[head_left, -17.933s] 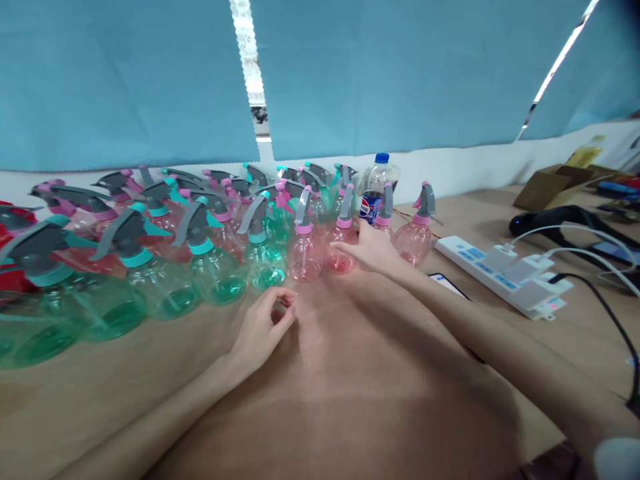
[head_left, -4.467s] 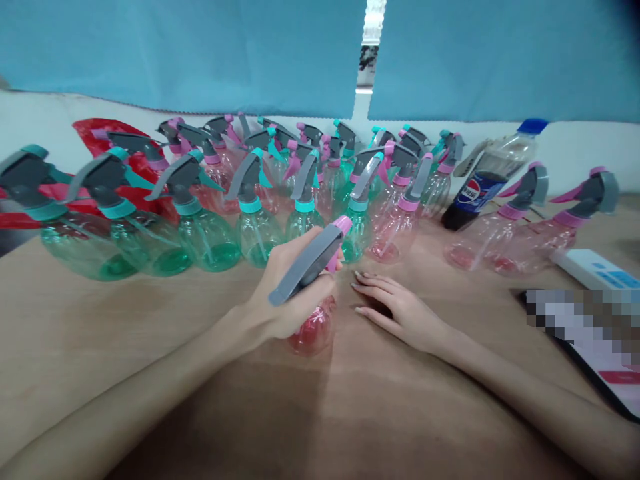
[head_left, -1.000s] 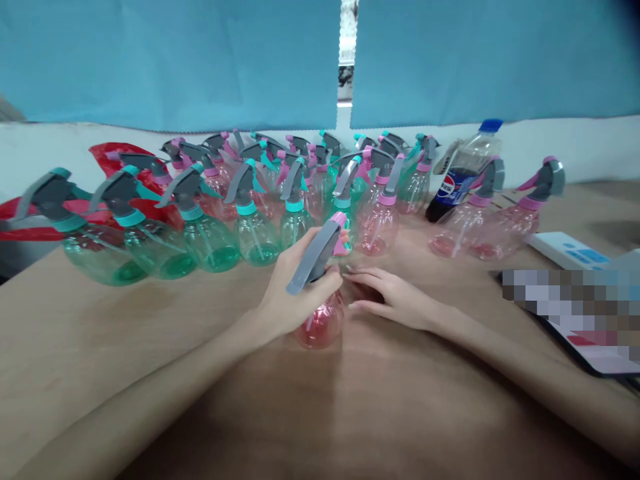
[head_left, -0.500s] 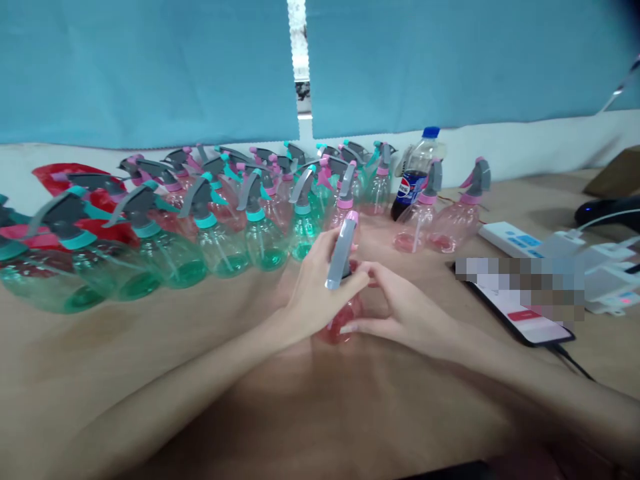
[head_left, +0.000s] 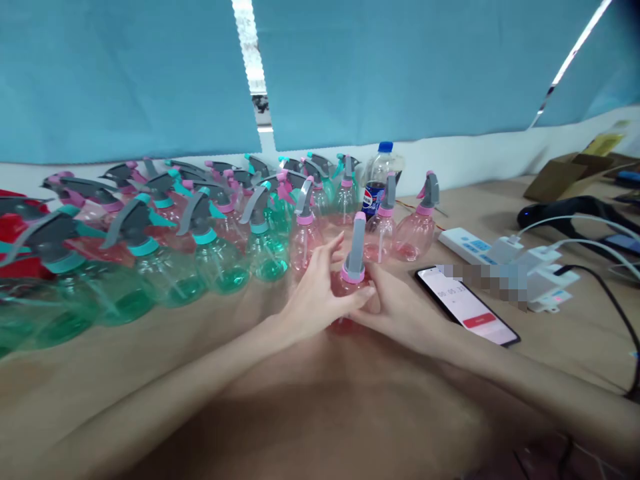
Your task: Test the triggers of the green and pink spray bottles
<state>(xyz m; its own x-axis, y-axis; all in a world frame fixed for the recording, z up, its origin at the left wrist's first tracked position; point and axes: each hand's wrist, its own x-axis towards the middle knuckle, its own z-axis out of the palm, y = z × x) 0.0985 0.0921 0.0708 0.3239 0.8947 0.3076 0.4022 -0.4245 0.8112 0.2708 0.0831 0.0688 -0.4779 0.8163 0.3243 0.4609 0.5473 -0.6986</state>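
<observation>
A pink spray bottle with a grey trigger head and pink collar stands upright on the table in front of me. My left hand is curved about its left side, thumb across the front just under the collar and forefinger raised. Wrapped round the right side of the body is my right hand, its fingertips partly hidden behind the bottle and the left thumb. Just beyond the hands is another pink spray bottle. Two more pink ones, a nearer bottle and a rounder bottle, stand behind to the right.
Several green spray bottles line the left side, with more bottles behind. A cola bottle stands at the back. On the right lie a phone, a power strip with chargers and cables, and a cardboard box. A blue curtain hangs behind.
My view has turned right. My left hand has moved from around the trigger head down to the bottle's collar and body, and the head now faces more squarely away. My right hand has closed further round the body.
</observation>
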